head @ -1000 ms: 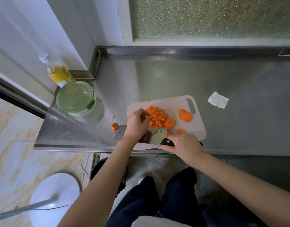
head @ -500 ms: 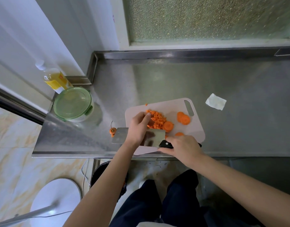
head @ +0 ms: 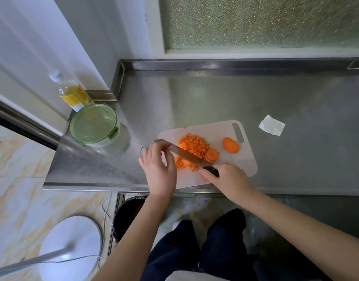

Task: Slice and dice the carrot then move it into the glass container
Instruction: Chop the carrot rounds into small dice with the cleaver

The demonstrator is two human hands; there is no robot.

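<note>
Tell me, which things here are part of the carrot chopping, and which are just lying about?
In use: knife gripped by the right hand; left hand beside the blade; diced carrot; carrot slices; cutting board; glass container, lid on.

Lying about: yellow bottle; paper scrap; black bin under the counter.

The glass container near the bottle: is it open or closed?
Closed. The green lid lies flat over the glass container, covering its whole mouth. Whether the clips are latched, cannot tell.
</note>
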